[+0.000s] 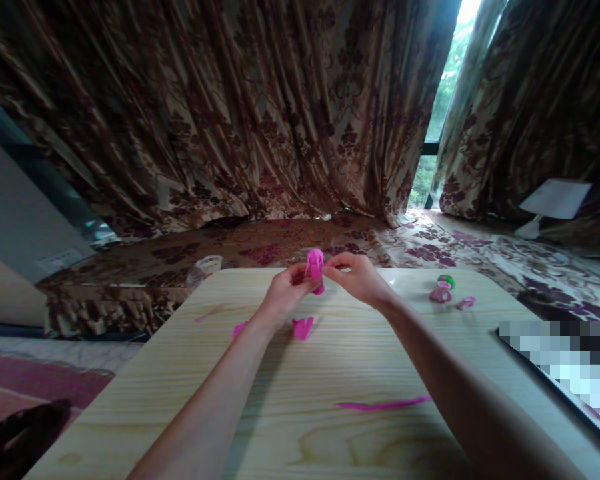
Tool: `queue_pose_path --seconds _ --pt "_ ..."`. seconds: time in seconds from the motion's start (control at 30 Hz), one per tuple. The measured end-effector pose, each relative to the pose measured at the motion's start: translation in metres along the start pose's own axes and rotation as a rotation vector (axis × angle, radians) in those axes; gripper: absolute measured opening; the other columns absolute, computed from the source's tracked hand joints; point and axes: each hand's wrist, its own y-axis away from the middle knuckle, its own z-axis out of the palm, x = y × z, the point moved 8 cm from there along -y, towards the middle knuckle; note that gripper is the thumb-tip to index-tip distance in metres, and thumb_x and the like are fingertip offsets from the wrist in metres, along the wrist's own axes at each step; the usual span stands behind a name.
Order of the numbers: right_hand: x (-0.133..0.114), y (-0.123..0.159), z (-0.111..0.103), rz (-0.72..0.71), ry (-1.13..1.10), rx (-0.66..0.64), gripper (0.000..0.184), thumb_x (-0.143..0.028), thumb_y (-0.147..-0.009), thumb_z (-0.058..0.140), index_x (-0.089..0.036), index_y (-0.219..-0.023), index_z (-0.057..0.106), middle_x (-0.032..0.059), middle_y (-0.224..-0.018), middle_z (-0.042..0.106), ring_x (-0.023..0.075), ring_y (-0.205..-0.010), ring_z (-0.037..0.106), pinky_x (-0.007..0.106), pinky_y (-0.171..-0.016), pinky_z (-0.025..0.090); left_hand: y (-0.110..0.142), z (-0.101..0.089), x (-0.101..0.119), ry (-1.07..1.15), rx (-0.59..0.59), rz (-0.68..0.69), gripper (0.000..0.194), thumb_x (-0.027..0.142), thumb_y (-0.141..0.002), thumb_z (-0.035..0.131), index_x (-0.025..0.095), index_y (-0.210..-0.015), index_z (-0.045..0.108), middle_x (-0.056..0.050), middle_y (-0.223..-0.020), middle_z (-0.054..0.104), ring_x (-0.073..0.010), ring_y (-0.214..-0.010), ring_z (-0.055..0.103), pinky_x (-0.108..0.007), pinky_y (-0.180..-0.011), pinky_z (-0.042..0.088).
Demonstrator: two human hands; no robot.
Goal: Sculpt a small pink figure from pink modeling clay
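Note:
A small bright pink clay figure (315, 261), rounded at the top with thin strips down its sides, is held upright above the far part of the table. My left hand (289, 291) is closed around its lower left side, thumb in front. From the right, my right hand (354, 275) pinches at the figure's edge with thumb and forefinger; any small piece between those fingertips is too small to make out. Beneath the hands lies a pink clay piece (303, 327) with a V-like shape. Another pink piece (239, 329) is partly hidden by my left forearm.
A long pink clay strip (380, 404) lies on the light wooden table (280, 427), nearer me. Toward the right are a pink-and-green object (442, 289) and a small pink piece (467, 303). A dark-edged screen (570, 373) borders the right; a clear cup (205, 268) stands at far left.

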Motion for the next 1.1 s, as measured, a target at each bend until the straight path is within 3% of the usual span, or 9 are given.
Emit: queue_pose_path --seconds 0.2,0.33,0.5,0.6,1.0,1.1 --pt "0.002 -0.001 -0.007 0.010 0.022 0.037 0.017 -0.026 -0.075 0.057 -0.014 -0.074 0.069 0.0041 -0.076 0.068 0.0135 -0.070 0.060 0.024 -0.068 0.045 -0.001 0.000 -0.002 -0.012 -0.021 0.001 0.031 0.023 -0.060 0.075 0.015 -0.089 0.065 0.000 -0.081 0.066 -0.0113 -0.069 0.058 -0.026 -0.072 0.045" --pt "0.001 -0.001 -0.010 -0.007 0.011 -0.014 0.018 -0.027 -0.076 0.056 -0.016 -0.076 0.070 0.0034 -0.078 0.069 0.0142 -0.072 0.060 0.025 -0.068 0.044 0.000 0.000 -0.001 -0.029 -0.019 -0.001 0.031 0.024 -0.060 0.074 0.016 -0.088 0.065 0.001 -0.079 0.066 -0.0111 -0.068 0.058 -0.025 -0.072 0.045" --pt "0.007 -0.002 -0.020 0.086 -0.098 0.053 0.026 -0.035 -0.078 0.053 -0.014 -0.084 0.068 0.0037 -0.075 0.067 0.0136 -0.068 0.058 0.024 -0.061 0.043 0.001 0.001 0.000 -0.069 -0.004 0.015 0.028 0.025 -0.059 0.075 0.015 -0.083 0.065 0.001 -0.074 0.065 -0.0121 -0.068 0.057 -0.026 -0.072 0.044" --pt "0.002 -0.002 -0.015 0.072 -0.183 0.028 0.028 -0.036 -0.078 0.053 -0.015 -0.090 0.067 0.0034 -0.081 0.067 0.0125 -0.072 0.058 0.023 -0.064 0.043 0.001 0.005 0.000 -0.101 -0.027 0.046 0.029 0.026 -0.060 0.074 0.016 -0.085 0.066 0.000 -0.077 0.066 -0.0128 -0.070 0.057 -0.027 -0.072 0.044" --pt "0.004 -0.001 -0.008 0.068 -0.204 -0.023 0.029 -0.040 -0.078 0.055 -0.014 -0.084 0.066 0.0020 -0.073 0.063 0.0107 -0.067 0.055 0.022 -0.061 0.042 0.001 0.012 -0.007 -0.134 -0.090 0.070 0.035 0.026 -0.064 0.071 0.015 -0.096 0.064 -0.004 -0.088 0.066 -0.0156 -0.080 0.059 -0.028 -0.076 0.044" --pt "0.012 -0.002 -0.013 0.107 -0.236 0.035 0.030 -0.040 -0.078 0.055 -0.014 -0.090 0.064 0.0037 -0.080 0.065 0.0119 -0.073 0.057 0.022 -0.063 0.044 -0.001 0.010 -0.014 -0.139 -0.085 0.080 0.035 0.026 -0.062 0.071 0.015 -0.095 0.063 -0.004 -0.087 0.066 -0.0162 -0.079 0.060 -0.029 -0.075 0.045"
